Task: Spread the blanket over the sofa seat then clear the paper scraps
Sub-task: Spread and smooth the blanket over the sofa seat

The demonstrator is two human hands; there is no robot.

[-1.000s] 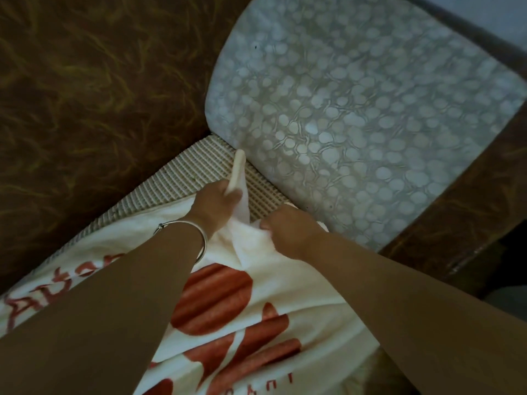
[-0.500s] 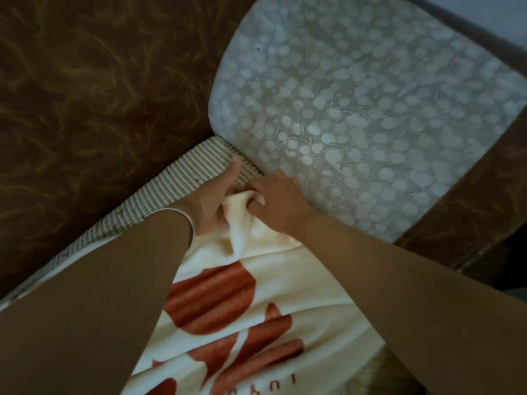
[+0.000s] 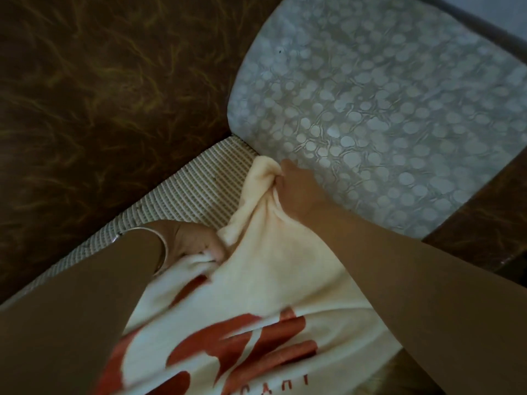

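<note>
A cream blanket with red-orange print lies over the sofa seat, whose ribbed beige cover shows bare at the back corner. My right hand pinches the blanket's corner against the foot of a grey-blue cushion. My left hand, a metal bangle on its wrist, grips a bunched fold of the blanket's edge lower and to the left. No paper scraps are in view.
A grey-blue cushion with a pale dot pattern leans in the right corner. The dark brown sofa back fills the upper left. A brown armrest runs along the right.
My left hand has pulled back down and left along the blanket's edge and gripped a fold. My right hand has pushed the corner further toward the cushion.
</note>
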